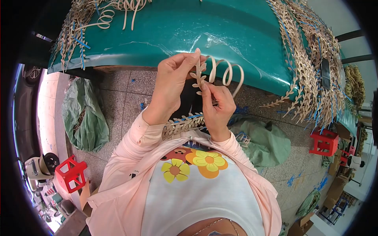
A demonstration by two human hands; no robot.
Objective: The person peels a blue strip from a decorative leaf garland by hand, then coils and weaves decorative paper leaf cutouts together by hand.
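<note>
In front of my chest, a short gold leaf garland (198, 75) stretches between both hands. My left hand (171, 84) pinches its upper end between thumb and fingers. Lower down, my right hand (218, 105) grips the same strand with thumb and bent fingers. A cream coiled strip (227, 72) loops out to the right beside the fingers; where it meets the garland is hidden. Across my lap lies a bundle of more leaf strands (183, 126), partly covered by my wrists.
Ahead is a table with a green cover (165, 37). Cream curled strips (105, 19) and leaf strands (75, 37) lie at its left; a large pile of strands (315, 70) hangs off its right. Green sacks (84, 118) and red stools (71, 174) stand on the floor.
</note>
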